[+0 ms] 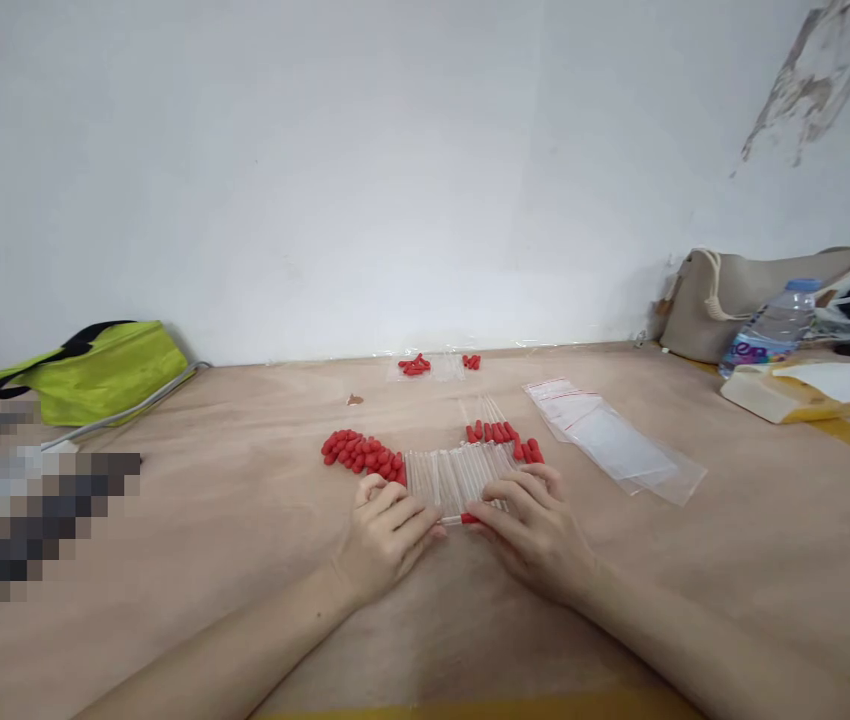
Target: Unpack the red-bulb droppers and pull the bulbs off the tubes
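Between my two hands a thin clear tube point(450, 520) lies sideways, with a red cap point(468, 518) at its right end. My left hand point(387, 540) pinches the tube with thumb and fingers. My right hand point(541, 530) has its fingers closed on the red cap. Just beyond the fingers lies a row of clear tubes point(455, 475), side by side. A heap of loose red caps point(361, 453) sits to the left of that row. Behind its right end are several clear tubes with red ends point(500, 432), partly overlapping the row.
Flat clear zip bags point(605, 435) lie to the right. Bags with red-capped pieces point(432, 366) rest by the wall. A yellow-green pouch point(106, 375) is far left; a beige bag point(747, 290), water bottle point(774, 330) and open packet point(792, 390) stand far right.
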{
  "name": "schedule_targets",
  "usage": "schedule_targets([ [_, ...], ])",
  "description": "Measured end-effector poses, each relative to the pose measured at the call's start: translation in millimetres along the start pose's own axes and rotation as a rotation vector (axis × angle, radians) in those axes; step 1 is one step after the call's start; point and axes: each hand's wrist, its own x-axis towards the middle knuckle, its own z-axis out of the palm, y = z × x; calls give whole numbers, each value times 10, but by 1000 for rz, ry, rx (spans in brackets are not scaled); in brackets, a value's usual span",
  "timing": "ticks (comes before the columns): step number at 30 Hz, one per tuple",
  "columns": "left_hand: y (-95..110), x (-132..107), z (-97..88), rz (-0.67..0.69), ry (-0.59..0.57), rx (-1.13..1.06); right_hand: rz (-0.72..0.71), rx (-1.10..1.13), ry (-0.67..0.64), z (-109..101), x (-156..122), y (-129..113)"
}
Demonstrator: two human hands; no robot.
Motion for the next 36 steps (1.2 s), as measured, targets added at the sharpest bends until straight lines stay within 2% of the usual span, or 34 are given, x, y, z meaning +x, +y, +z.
schedule_targets([
  [18, -7, -10, -51, -18, -79, -10, -102, -44, -140, -6, -48, 25],
  [26, 20, -5, -67, 20, -56, -33, -199, -64, -106, -54, -99, 17],
  [32, -48, -87, -44, 13, -55, -88, -157, -7, -63, -111, -80, 45],
  [34, -147, -108, -52, -75, -15, -131, -87, 10, -23, -147, -60, 121],
  [36, -256, -109, -56, -219, 37, -150, 65, 51, 21, -193, -33, 237],
])
